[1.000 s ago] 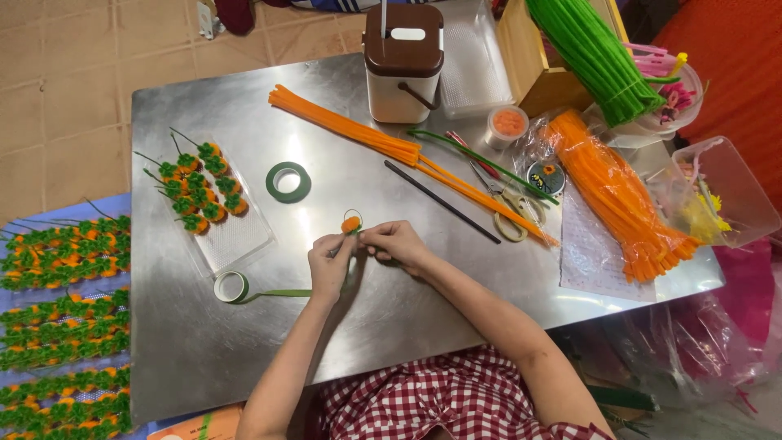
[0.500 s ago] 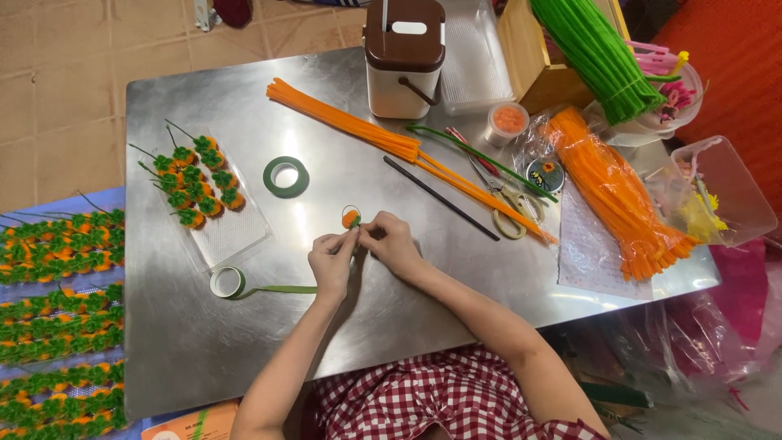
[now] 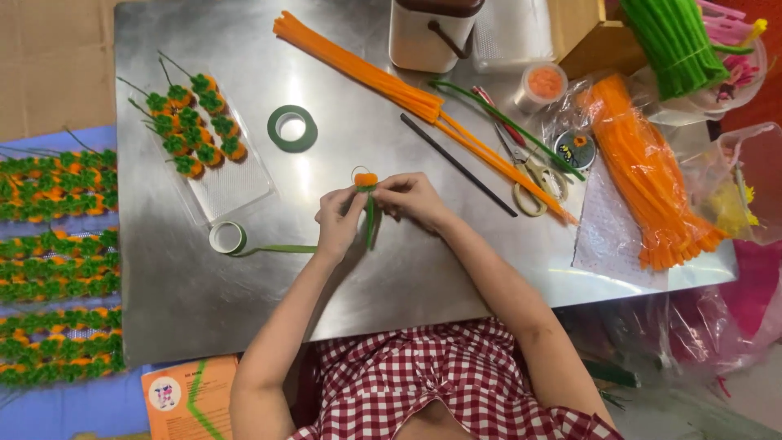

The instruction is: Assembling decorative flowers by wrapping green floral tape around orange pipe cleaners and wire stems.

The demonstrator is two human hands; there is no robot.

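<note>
Near the centre of a steel desk (image 3: 204,301), the left hand (image 3: 338,224) and right hand (image 3: 415,198) pinch a small orange flower (image 3: 366,180) between closed fingers; a green tape roll (image 3: 292,129) lies at ten o'clock.

Both bare forearms reach forward and angle inward, so the hands meet close together. The left hand (image 3: 338,222) is curled, its fingertips pinched in a closed grip, knuckles up. The right hand (image 3: 414,198) lies just beside it, fingers bent inward and pinched toward the same grip.
</note>
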